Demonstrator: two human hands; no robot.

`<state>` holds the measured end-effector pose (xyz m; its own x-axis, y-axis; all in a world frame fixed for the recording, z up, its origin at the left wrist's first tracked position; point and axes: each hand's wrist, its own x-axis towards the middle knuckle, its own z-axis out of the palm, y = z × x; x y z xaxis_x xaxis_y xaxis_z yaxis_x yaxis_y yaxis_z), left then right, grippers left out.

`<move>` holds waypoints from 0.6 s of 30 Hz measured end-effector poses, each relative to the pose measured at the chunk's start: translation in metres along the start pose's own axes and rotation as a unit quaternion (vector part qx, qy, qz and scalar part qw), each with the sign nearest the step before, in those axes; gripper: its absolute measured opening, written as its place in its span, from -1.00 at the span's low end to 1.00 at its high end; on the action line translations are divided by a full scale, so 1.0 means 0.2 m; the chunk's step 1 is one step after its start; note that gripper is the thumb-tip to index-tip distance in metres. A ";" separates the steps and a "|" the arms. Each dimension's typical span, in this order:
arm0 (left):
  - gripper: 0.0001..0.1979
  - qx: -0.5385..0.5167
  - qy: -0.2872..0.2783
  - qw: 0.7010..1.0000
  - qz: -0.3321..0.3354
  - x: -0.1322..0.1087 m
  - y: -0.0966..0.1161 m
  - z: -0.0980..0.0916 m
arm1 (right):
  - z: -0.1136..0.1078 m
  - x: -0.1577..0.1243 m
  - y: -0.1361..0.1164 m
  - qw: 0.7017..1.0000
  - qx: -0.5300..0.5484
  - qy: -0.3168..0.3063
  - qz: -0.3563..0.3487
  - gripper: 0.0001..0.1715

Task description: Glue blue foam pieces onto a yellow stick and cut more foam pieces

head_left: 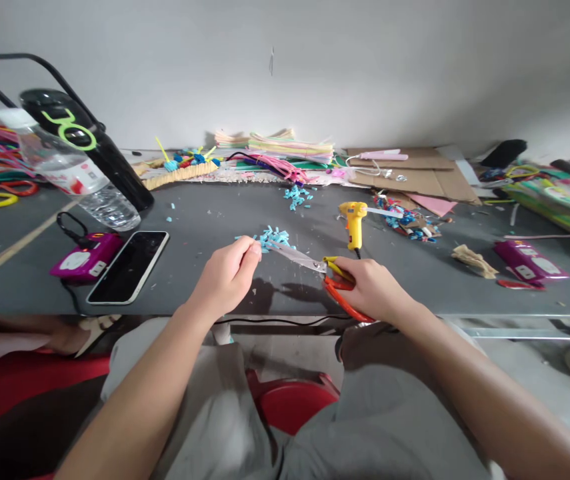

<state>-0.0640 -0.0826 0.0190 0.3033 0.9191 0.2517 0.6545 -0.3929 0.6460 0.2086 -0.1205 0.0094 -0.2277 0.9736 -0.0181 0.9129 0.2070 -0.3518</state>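
My right hand is wrapped round the handles of a pair of scissors, one yellow and one orange-red. Their blades point left over the grey table, with the tips close to my left fingers. My left hand is closed in a pinch, thumb against the fingers. Whatever it holds is too small or hidden to make out. Just beyond the fingertips lies a heap of short light-blue cut pieces. Farther back sits a smaller heap of similar blue pieces.
A yellow glue gun stands beyond my right hand. At left are a phone, a purple power socket, a plastic water bottle and a black bottle. Cardboard lies along the wall; another purple socket sits right.
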 end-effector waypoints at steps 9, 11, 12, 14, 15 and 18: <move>-0.66 -0.004 -0.006 1.000 -0.011 0.00 0.00 0.00 | 0.00 0.00 0.00 1.000 -0.018 -0.009 0.004 -0.72; -0.66 -0.005 -0.006 1.000 -0.011 0.00 0.00 0.00 | 0.00 0.00 0.00 1.000 -0.023 -0.011 0.005 -0.72; -0.66 -0.006 -0.007 1.000 -0.012 0.00 0.00 0.00 | 0.00 0.00 0.00 1.000 -0.025 -0.012 0.005 -0.72; -0.66 -0.009 -0.008 1.000 -0.012 0.00 0.00 0.00 | 0.00 0.00 0.00 1.000 -0.027 -0.013 0.003 -0.74; -0.65 -0.010 -0.009 1.000 -0.011 0.00 -0.01 0.00 | 0.00 0.00 0.00 1.000 -0.028 -0.014 0.002 -0.74; -0.64 -0.012 -0.011 1.000 -0.010 0.00 0.00 0.00 | 0.00 0.00 0.00 0.999 -0.030 -0.020 0.001 -0.76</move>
<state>-0.0644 -0.0830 0.0180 0.3061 0.9257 0.2221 0.6439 -0.3731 0.6679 0.2075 -0.1203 0.0088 -0.2390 0.9694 -0.0564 0.9314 0.2125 -0.2956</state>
